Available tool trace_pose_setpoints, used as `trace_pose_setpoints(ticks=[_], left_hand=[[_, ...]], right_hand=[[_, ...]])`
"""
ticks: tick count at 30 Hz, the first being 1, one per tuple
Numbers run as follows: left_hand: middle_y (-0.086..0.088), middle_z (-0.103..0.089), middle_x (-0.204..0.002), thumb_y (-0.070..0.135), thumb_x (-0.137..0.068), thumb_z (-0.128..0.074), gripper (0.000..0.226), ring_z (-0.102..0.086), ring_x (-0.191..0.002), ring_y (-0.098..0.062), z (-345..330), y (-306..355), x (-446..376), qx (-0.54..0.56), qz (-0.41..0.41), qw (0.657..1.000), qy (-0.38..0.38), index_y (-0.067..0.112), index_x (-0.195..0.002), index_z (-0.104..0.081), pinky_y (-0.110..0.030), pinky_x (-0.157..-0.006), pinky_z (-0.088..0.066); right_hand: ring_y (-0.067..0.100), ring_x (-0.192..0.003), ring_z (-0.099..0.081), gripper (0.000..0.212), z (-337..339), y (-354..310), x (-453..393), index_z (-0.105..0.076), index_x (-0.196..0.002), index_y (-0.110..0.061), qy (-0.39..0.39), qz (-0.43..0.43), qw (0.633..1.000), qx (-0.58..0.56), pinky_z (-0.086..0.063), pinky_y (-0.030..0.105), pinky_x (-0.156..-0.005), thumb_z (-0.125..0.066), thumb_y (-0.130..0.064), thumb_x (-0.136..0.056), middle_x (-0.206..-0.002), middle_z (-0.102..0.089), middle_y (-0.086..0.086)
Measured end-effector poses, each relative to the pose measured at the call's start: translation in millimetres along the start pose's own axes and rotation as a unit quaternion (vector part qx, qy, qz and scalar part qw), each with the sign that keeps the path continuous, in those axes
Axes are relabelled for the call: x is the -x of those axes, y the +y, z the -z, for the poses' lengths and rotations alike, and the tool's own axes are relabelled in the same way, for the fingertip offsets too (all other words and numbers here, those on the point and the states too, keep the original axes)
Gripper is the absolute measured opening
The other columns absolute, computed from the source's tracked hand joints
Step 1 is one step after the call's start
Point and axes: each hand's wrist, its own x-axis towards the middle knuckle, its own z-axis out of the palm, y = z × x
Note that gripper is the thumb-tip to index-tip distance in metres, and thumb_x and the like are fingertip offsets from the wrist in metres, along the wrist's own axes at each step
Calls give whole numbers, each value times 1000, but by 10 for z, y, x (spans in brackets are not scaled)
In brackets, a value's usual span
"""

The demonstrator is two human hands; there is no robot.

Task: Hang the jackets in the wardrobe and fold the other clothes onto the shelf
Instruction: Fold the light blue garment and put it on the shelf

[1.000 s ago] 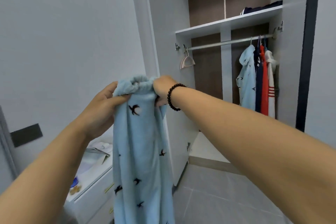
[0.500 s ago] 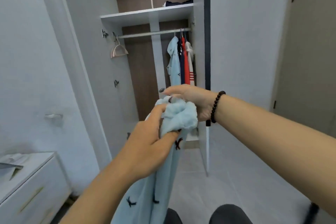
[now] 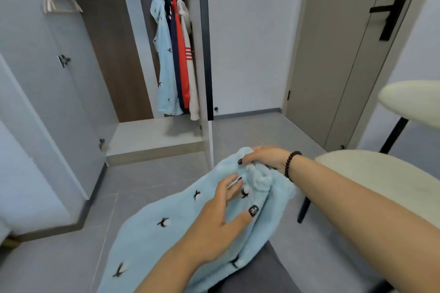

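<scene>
A fluffy light-blue garment with small black bird prints (image 3: 171, 228) lies spread across my lap. My right hand (image 3: 264, 158) grips its bunched top end near the cream chair. My left hand (image 3: 221, 216) rests flat on the fabric with fingers spread and nearly straight. The open wardrobe (image 3: 152, 135) stands ahead on the left. On its rail hang several jackets (image 3: 175, 54): a light-blue one, a navy one, a red one and a white one.
An empty pink hanger (image 3: 60, 3) hangs at the rail's left end. The wardrobe door (image 3: 47, 93) stands open on the left. A cream chair (image 3: 390, 181) with black legs is at my right. A closed grey door (image 3: 345, 54) is behind it.
The view swung right and down. The garment came down from chest height onto my lap. My left hand went from gripping the bunched cloth to lying flat on it.
</scene>
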Motion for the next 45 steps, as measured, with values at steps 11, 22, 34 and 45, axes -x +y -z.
trace_pose_setpoints(ticks=[11,22,34,45], left_hand=[[1,16,-162,23,-99,-37,73,14,-149,-22,-579,-359,-165,-407,82,899,-140,20,-155,10,-52,-120,-3],[7,-14,-162,9,-103,-33,61,-13,-149,-13,-957,82,-702,-238,-47,964,-107,31,-155,-10,-37,-122,-12],[10,-45,-144,9,-103,-33,56,-44,-127,4,-1748,1015,-1054,-100,-164,966,-173,31,-153,-21,-16,-109,-32],[8,-61,-132,36,-100,-45,37,-60,-119,-11,-947,1103,-975,298,39,946,-121,31,-137,-46,-41,-98,-50]], right_hand=[[11,-59,-50,12,379,560,-247,-58,-76,-16,160,40,986,18,-42,14,-47,-66,-7,-78,-68,-55,0],[17,-70,-62,11,1291,416,195,-64,-82,-17,155,49,987,3,-53,29,-65,-70,-9,-77,-78,-67,3],[21,-81,-61,14,2414,363,1448,-67,-93,-8,256,24,965,43,-52,33,-79,-67,-14,-80,-89,-68,7],[18,-62,-57,12,1801,-470,1504,-56,-73,-12,163,29,980,109,-46,28,-56,-63,-19,-66,-71,-59,6]])
